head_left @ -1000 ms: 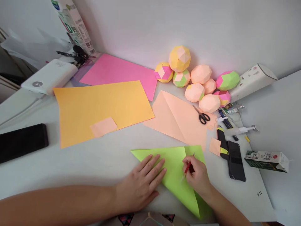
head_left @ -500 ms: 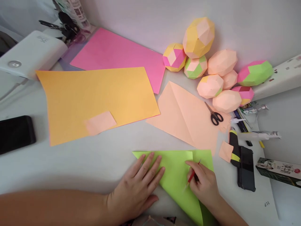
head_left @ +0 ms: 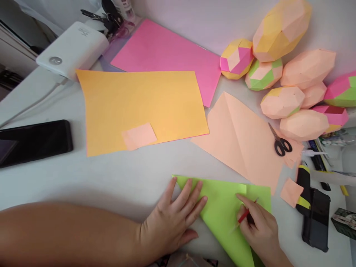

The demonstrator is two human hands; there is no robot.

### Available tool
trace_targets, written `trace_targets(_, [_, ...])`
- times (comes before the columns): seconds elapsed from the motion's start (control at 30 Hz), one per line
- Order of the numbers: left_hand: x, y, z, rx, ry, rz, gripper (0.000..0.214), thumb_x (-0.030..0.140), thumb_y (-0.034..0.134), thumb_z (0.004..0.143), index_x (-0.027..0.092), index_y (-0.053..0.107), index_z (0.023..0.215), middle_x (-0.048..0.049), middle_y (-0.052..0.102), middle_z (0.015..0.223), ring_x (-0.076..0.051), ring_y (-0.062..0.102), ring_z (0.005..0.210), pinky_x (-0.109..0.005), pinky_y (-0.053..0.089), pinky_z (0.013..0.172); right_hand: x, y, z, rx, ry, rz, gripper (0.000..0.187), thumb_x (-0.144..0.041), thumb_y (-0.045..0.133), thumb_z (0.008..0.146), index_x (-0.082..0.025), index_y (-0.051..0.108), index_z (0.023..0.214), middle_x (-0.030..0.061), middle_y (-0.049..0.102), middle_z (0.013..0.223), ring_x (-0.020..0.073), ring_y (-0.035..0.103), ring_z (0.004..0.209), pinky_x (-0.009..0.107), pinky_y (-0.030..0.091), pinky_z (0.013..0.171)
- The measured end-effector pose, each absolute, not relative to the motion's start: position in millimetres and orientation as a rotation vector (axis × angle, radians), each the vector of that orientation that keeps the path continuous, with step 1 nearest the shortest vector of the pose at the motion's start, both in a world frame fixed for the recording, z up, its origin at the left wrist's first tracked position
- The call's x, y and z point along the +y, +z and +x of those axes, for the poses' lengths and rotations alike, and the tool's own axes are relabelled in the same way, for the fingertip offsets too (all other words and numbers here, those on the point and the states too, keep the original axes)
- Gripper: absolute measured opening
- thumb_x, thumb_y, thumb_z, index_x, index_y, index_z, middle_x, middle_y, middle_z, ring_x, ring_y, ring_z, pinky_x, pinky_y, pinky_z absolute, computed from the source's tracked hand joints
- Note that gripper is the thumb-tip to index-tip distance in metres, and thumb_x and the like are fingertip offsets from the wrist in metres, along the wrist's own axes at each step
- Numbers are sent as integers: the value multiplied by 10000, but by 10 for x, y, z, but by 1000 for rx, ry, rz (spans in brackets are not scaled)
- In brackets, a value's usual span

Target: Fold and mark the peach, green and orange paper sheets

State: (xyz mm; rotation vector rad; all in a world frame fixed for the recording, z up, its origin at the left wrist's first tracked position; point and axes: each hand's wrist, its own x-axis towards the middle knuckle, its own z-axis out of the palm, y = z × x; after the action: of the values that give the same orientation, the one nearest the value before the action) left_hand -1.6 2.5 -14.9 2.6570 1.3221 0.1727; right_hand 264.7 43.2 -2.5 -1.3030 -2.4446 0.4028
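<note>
A green sheet of paper (head_left: 222, 211), folded into a triangle, lies on the white table near me. My left hand (head_left: 174, 222) rests flat on its left corner, fingers stretched out and together. My right hand (head_left: 258, 230) is closed round a thin red pen (head_left: 243, 216) whose tip touches the green paper near the folded edge.
An orange sheet (head_left: 141, 107) with a small peach slip, a pink sheet (head_left: 167, 52) and a creased peach sheet (head_left: 239, 137) lie behind. Scissors (head_left: 280, 142), paper polyhedra (head_left: 283, 100), a black glue gun (head_left: 313, 207), a black phone (head_left: 33, 142) and a white device (head_left: 72, 48) surround them.
The view has shifted closer and to the right. Both hands stay on the green paper; the right hand with the pen has barely moved along the fold.
</note>
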Motion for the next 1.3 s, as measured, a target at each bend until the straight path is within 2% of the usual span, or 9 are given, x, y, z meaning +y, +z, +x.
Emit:
trace_targets(0.27, [18,-150,-12,1334,134,2665,745,702,407,839,229,407,1416,-137,378,1488,-383,245,1360,-689,240,997,438,-36,2658,-2441,367,-1327,449,-33,467,833,-248,562,1215,-27,605,608,125,558,485,259,493,503])
trace_targets(0.53, [12,-122,0,1380,45,2697,717,719,397,840,282,415,1408,-101,340,1514,-354,235,1368,-659,236,1003,444,-64,2674,-2454,246,-1310,307,-40,512,838,-170,631,1090,-47,562,576,76,501,460,207,463,522])
trace_targets(0.93, [19,-119,-16,1366,52,2691,707,714,411,837,285,426,1399,-97,363,1501,-345,255,1355,-682,190,1025,470,-30,2644,-2435,329,-1304,307,-34,475,854,-166,615,1094,-52,584,572,66,518,466,197,457,522])
trace_targets(1.3, [15,-120,1,1375,37,2686,713,717,399,839,287,413,1407,-96,342,1512,-348,231,1364,-681,243,994,452,-65,2678,-2425,320,-1326,304,-35,501,841,-169,631,1082,-64,529,535,65,459,428,208,438,494])
